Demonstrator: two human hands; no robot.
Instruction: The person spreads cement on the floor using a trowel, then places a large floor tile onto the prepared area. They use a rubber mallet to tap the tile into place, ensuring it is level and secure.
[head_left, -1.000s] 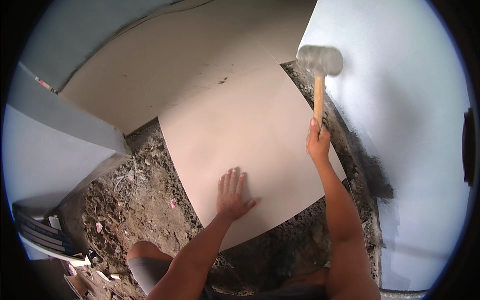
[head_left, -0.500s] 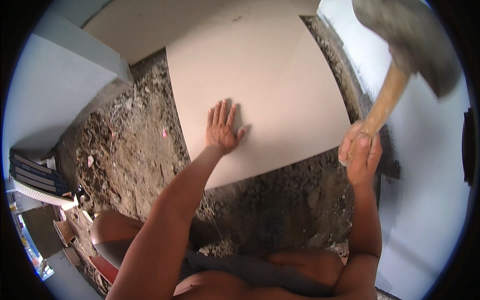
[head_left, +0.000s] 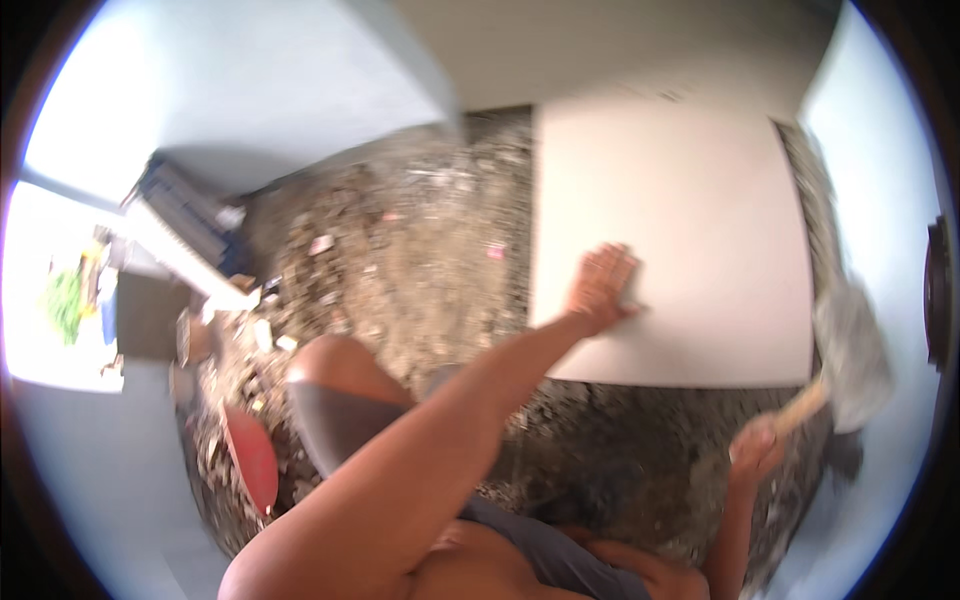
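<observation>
My left hand (head_left: 600, 285) lies flat on a large cream floor tile (head_left: 700, 200), fingers stretched out. The tile rests on the rough ground with its near edge over dark, loose mortar or soil. Over at the right, my right hand (head_left: 757, 448) is wrapped round the wooden handle of a mallet (head_left: 853, 355). The mallet's bulky grey head is blurred by motion and sits beside the tile's near right corner, close to the wall. Whether the head touches anything, I cannot tell.
Uneven earth and rubble (head_left: 420, 250) spread left of the tile. A pale wall (head_left: 900, 160) runs along the right, and a wall corner (head_left: 330, 90) juts in at the upper left. Stacked boxes (head_left: 190, 215) and a red curved object (head_left: 250, 458) stand at the left.
The mallet has come down from its raised position toward the tile's near right corner. My view has swung left, so the tile appears farther right. My left hand still lies on the tile.
</observation>
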